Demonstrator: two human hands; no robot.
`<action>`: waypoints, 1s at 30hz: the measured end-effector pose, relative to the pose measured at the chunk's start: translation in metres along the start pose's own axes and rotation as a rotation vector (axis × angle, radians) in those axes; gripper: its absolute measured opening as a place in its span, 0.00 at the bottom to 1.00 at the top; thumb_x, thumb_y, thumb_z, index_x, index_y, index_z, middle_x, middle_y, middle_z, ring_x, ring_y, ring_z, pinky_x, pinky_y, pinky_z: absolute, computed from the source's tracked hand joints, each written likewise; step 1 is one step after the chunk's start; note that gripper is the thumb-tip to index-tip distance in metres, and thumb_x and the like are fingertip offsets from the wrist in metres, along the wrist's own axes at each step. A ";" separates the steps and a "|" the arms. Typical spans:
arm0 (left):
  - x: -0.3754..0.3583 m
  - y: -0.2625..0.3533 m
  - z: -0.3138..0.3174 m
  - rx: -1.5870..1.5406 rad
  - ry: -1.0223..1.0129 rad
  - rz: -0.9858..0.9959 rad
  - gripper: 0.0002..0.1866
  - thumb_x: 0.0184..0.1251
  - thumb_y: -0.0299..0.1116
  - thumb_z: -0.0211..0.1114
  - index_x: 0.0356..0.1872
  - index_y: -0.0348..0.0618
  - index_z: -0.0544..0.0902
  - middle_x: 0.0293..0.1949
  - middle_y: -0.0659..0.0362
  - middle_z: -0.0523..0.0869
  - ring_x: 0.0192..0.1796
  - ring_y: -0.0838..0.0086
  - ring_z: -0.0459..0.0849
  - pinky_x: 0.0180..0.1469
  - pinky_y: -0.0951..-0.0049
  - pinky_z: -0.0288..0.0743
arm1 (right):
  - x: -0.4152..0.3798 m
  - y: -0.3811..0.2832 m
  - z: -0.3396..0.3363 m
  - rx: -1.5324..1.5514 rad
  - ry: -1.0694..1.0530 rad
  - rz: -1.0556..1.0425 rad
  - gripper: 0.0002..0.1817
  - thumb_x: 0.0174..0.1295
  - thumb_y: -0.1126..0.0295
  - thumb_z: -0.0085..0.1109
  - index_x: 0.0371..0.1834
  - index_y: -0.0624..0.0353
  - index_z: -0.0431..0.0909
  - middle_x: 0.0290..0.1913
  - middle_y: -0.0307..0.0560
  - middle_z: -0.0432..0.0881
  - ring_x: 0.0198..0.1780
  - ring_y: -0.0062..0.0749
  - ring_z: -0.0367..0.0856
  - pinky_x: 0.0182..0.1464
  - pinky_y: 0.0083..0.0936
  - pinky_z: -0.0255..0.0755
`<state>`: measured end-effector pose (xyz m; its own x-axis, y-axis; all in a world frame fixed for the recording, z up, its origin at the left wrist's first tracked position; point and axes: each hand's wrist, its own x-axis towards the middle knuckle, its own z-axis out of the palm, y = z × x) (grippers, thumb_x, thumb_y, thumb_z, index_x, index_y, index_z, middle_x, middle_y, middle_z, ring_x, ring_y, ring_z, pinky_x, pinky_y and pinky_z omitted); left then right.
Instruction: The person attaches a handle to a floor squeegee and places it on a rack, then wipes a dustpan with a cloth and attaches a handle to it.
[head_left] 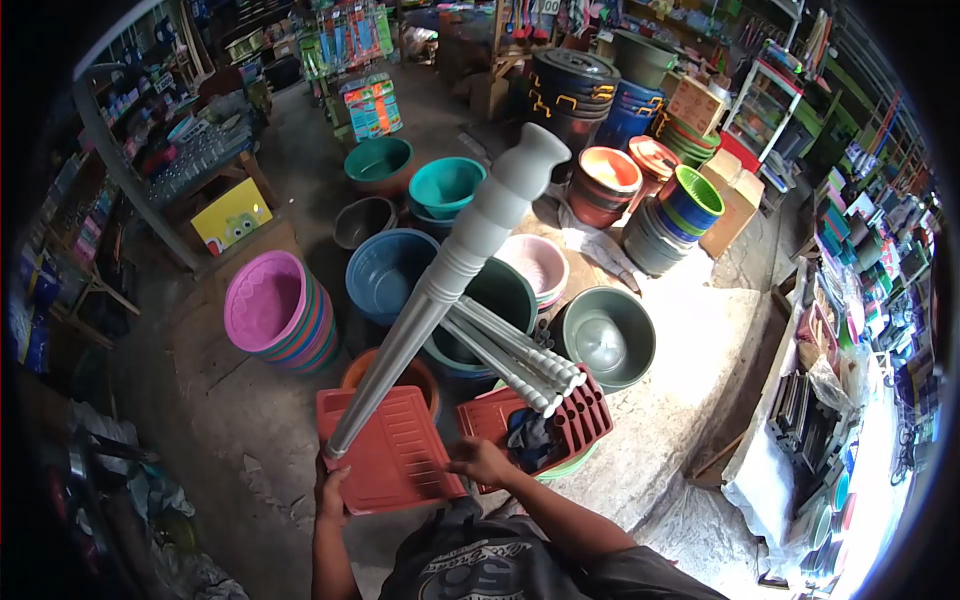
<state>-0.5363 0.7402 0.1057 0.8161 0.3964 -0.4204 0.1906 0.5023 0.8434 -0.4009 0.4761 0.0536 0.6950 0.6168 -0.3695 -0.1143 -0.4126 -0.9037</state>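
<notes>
My left hand (331,490) is closed on the left edge of a red plastic tray (385,480), near the lower end of a long grey ribbed post (440,270). The post slants up to the right over the tubs and ends in a pale rounded top. My right hand (485,462) is beside the tray's right edge, fingers apart and pointing left; whether it touches the tray is unclear. Several thinner grey posts (510,350) with white tips lie over a second red plastic piece (580,420) with slots, which has dark items inside.
Ahead are a blue basin (392,272), a teal basin (448,187), a dark green tub (608,338) and a pink-topped basin stack (268,303). Black lidded bins (572,85) stand farther back. Shelves and goods line both sides. A yellow box (231,215) is at left.
</notes>
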 end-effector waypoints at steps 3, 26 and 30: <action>-0.001 -0.035 -0.009 -0.012 0.055 -0.108 0.36 0.53 0.32 0.59 0.67 0.47 0.61 0.58 0.55 0.71 0.61 0.64 0.71 0.64 0.64 0.64 | -0.006 0.097 -0.008 -0.201 0.236 0.262 0.28 0.47 0.60 0.71 0.51 0.62 0.78 0.48 0.55 0.83 0.50 0.42 0.83 0.52 0.32 0.75; -0.022 -0.004 0.060 0.379 0.093 0.292 0.39 0.56 0.29 0.66 0.69 0.40 0.58 0.61 0.54 0.70 0.62 0.66 0.69 0.65 0.67 0.62 | -0.116 -0.049 -0.054 -0.420 0.084 -0.356 0.28 0.40 0.63 0.69 0.48 0.57 0.77 0.46 0.59 0.73 0.48 0.55 0.74 0.50 0.43 0.71; -0.032 0.022 0.109 0.449 0.068 0.418 0.39 0.58 0.35 0.68 0.68 0.38 0.59 0.61 0.52 0.70 0.62 0.66 0.70 0.65 0.67 0.62 | -0.159 -0.144 -0.057 -0.455 0.491 -0.738 0.34 0.37 0.64 0.70 0.55 0.55 0.76 0.46 0.59 0.72 0.45 0.52 0.74 0.45 0.42 0.71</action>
<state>-0.4988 0.6550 0.1740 0.8375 0.5456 -0.0313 0.0851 -0.0735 0.9937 -0.4545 0.3992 0.2553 0.7107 0.5192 0.4746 0.6762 -0.3182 -0.6645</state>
